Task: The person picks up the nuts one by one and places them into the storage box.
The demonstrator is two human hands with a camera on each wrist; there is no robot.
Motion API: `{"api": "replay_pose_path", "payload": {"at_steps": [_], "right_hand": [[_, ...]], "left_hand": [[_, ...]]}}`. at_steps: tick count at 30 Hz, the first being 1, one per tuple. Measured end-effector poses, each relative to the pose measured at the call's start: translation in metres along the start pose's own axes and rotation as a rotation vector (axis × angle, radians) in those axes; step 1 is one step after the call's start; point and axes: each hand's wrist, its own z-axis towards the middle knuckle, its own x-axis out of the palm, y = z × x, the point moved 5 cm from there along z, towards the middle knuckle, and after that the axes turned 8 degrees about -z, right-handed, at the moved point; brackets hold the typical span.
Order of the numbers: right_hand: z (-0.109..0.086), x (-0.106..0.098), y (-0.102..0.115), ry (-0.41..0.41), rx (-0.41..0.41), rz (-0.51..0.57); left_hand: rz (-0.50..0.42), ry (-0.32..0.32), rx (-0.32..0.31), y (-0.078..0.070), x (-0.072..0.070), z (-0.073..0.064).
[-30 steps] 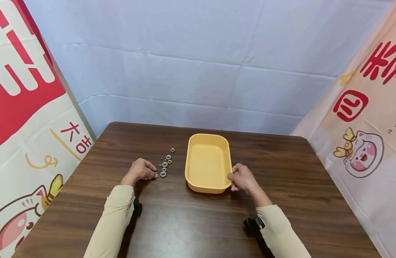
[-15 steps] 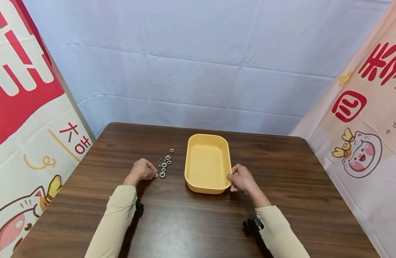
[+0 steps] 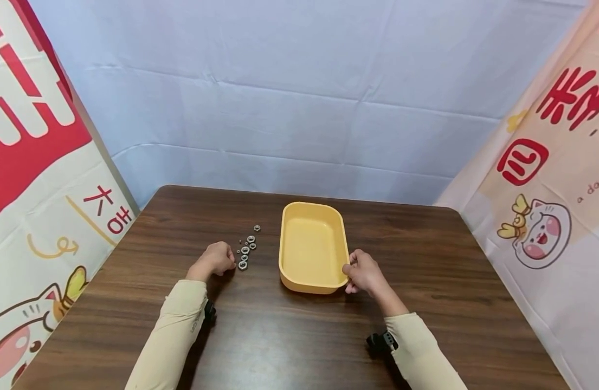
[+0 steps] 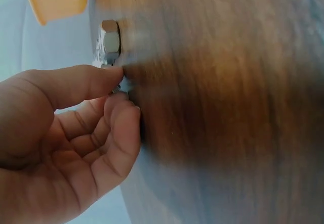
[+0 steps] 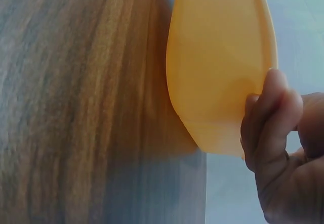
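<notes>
My left hand (image 3: 218, 259) is down at the tabletop, just left of a loose line of metal hex nuts (image 3: 245, 250). In the left wrist view, its thumb and curled forefinger pinch a tiny nut (image 4: 117, 89), mostly hidden between the tips. One larger nut (image 4: 110, 39) stands out just beyond the thumb. On the right, a yellow plastic bin (image 3: 314, 246), with nothing inside, sits on the table. My right hand (image 3: 365, 272) grips its near right corner, thumb over the rim and fingers against the outer wall (image 5: 217, 57).
The dark wooden table (image 3: 279, 336) has a rounded far edge, with a pale cloth (image 3: 299, 108) hanging behind it. Printed cloths hang at the left and right sides. Several tiny nuts (image 3: 238, 251) lie among the larger ones.
The tiny nut that showed at my left fingertips is now hidden in the head view, and those fingers are more curled. My right hand stays on the bin; the head view shifts slightly.
</notes>
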Motion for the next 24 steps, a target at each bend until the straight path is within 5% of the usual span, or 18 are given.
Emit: {"api": "replay_pose_path", "payload": {"at_steps": [24], "right_hand": [[0.008, 0.005, 0.004, 0.09, -0.014, 0.127]], "left_hand": [[-0.422, 0.114, 0.003, 0.023, -0.006, 0.006]]}}
